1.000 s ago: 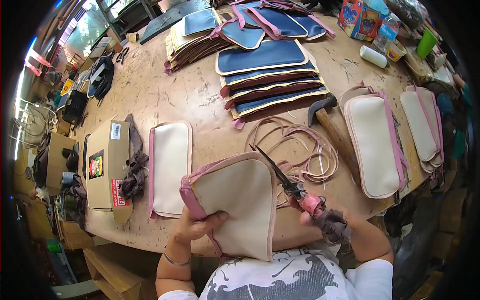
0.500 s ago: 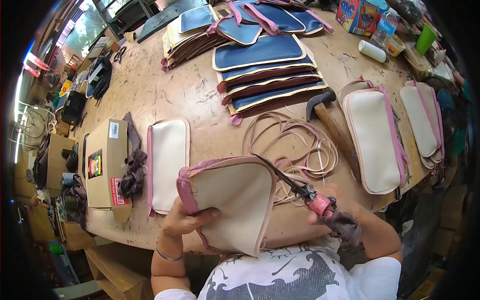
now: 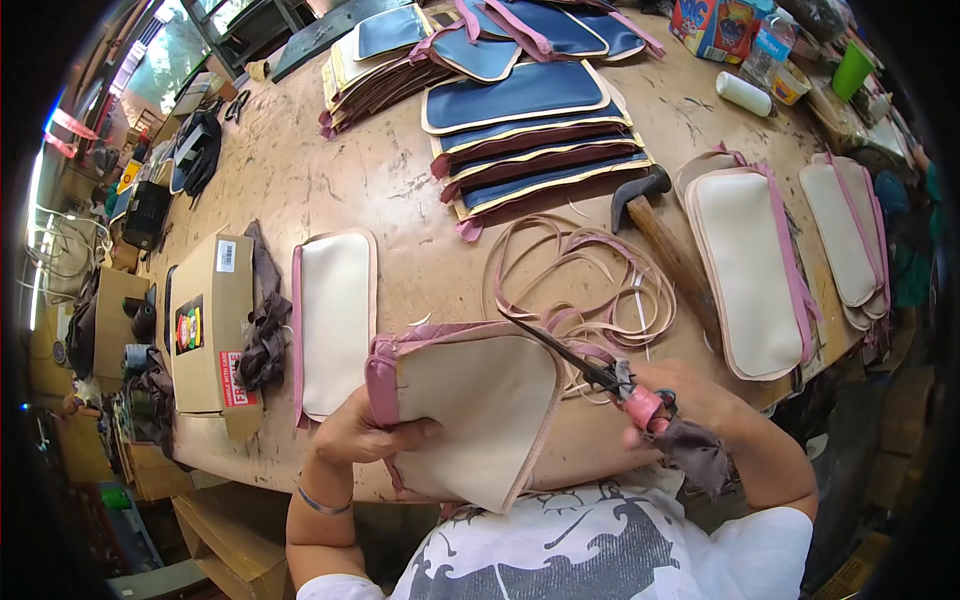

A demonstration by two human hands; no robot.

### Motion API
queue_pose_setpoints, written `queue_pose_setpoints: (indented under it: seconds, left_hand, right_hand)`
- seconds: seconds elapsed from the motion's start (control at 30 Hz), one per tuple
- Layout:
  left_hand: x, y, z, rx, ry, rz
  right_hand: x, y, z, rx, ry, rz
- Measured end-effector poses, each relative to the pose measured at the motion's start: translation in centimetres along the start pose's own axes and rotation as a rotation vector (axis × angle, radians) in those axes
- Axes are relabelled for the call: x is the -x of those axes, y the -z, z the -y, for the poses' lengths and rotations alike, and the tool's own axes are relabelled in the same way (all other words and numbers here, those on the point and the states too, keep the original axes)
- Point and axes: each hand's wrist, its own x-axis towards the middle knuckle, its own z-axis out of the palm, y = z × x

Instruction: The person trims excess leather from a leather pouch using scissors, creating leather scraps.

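Note:
My left hand (image 3: 350, 428) is closed on the left side of a cream leather panel (image 3: 480, 415), thumb lying across its face. Pink edging runs along the panel's left side and top, and its lower edge is close to my shirt. In my right hand (image 3: 690, 395) is a pair of scissors (image 3: 570, 357), its handles wrapped in pink material and dark cloth. The narrow blades point up and left near the panel's top right corner; they look nearly closed. Beyond the blades lies a tangled coil of thin leather strips (image 3: 580, 265).
A hammer (image 3: 672, 250) lies right of the coil. Cream panels (image 3: 745, 270) rest at right, another panel (image 3: 338, 320) at left beside a cardboard box (image 3: 213, 325). Stacked blue panels (image 3: 520, 100) stand farther back. A bottle (image 3: 770, 50) and green cup (image 3: 852, 70) are at far right.
The panel has shifted slightly right and down in my left hand. The scissor blades have moved slightly left and down. A small pale scrap now shows above the panel's top edge.

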Motion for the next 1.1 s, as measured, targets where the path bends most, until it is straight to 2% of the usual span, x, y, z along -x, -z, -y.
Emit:
queue_pose_setpoints:
  seconds: [0.07, 0.17, 0.27, 0.37, 0.57, 0.67, 0.77, 0.87, 0.97, 1.07, 1.1]
  left_hand:
    - [-0.1, 0.2, 0.3, 0.024, 0.046, 0.047]
    - [-0.3, 0.2, 0.4, 0.085, 0.069, 0.034]
    - [-0.3, 0.4, 0.6, 0.062, 0.059, 0.047]
    - [-0.4, 0.1, 0.3, 0.056, 0.047, 0.025]
    - [-0.7, 0.1, 0.4, 0.016, 0.027, 0.089]
    - [-0.7, 0.2, 0.5, -0.020, 0.031, 0.119]
    - [-0.9, 0.3, 0.6, 0.020, 0.014, 0.136]
    - [-0.9, 0.0, 0.0, 0.054, 0.038, 0.101]
    - [-0.9, -0.3, -0.4, 0.059, 0.038, 0.079]
    - [-1.0, 0.3, 0.7, -0.065, 0.036, 0.186]
    - [-1.0, 0.3, 0.5, -0.043, 0.046, 0.179]
  right_hand:
    - [-0.3, -0.3, -0.8, 0.008, 0.052, 0.004]
    - [-0.5, 0.0, -0.6, -0.018, 0.020, 0.028]
    - [-0.2, 0.4, 0.1, -0.038, -0.118, 0.088]
    - [0.1, 0.8, 0.0, -0.004, -0.082, 0.043]
    - [0.0, 1.6, 0.4, 0.126, -0.039, 0.095]
    - [0.0, 1.3, 0.4, 0.206, -0.007, 0.038]
    - [-0.1, 1.3, 0.3, 0.187, -0.052, 0.034]
    - [-0.1, 1.4, 0.3, 0.024, -0.108, 0.057]
    - [-0.1, 1.4, 0.4, 0.009, -0.091, 0.017]
    - [-0.4, 1.0, 0.8, 0.286, -0.023, -0.058]
    - [-0.5, 0.9, 0.6, 0.248, -0.003, -0.066]
